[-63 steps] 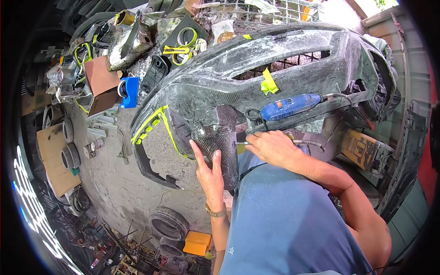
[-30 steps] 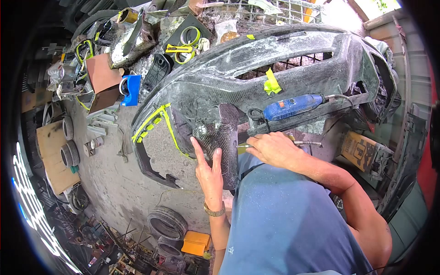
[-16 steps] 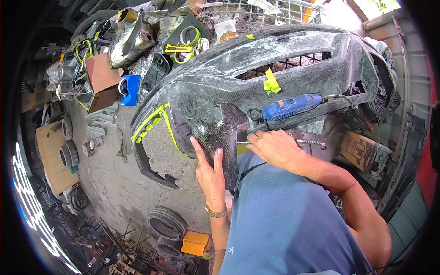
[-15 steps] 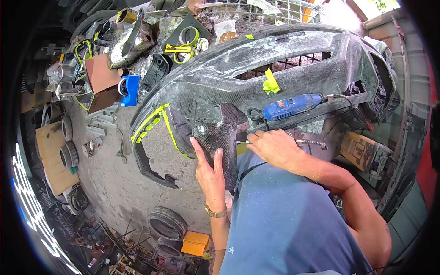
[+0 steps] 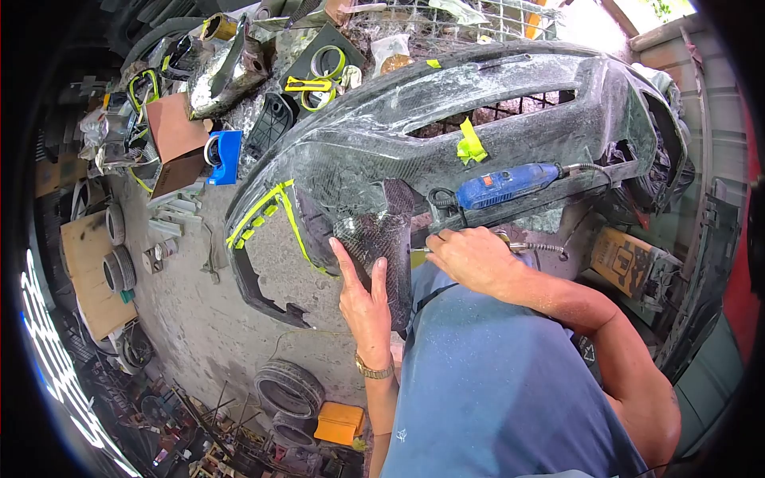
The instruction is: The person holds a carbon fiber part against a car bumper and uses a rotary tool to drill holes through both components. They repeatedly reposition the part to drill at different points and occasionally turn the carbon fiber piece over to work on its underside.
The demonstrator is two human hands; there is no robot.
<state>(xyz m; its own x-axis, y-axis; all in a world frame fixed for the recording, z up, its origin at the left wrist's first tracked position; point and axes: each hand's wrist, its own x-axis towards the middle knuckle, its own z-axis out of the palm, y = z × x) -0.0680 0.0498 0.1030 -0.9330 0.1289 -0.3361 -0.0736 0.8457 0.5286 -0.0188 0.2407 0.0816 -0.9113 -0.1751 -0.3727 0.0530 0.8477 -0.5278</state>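
A large dark carbon-fibre bumper (image 5: 351, 167), dusted white, lies in front of me. My left hand (image 5: 366, 299) rests against its near flap, forefinger and thumb stretched out and apart; the other fingers are hard to see. My right hand (image 5: 476, 259) is closed around the handpiece of a rotary tool, which is mostly hidden by the fingers. A flexible metal shaft (image 5: 543, 248) comes out to the right of this hand. On the bumper above it lies the blue rotary tool body (image 5: 507, 186) with its cable.
Yellow-green tape (image 5: 472, 143) sticks to the bumper. Behind it are a yellow cutter knife (image 5: 309, 84), tape rolls (image 5: 327, 62), a blue tape dispenser (image 5: 226, 158) and brown sandpaper sheets (image 5: 177, 127). Tyres (image 5: 289, 389) lie on the floor; a cardboard box (image 5: 625, 259) stands right.
My right hand has shifted very slightly left with the handpiece. My left hand stays at almost the same spot on the bumper.
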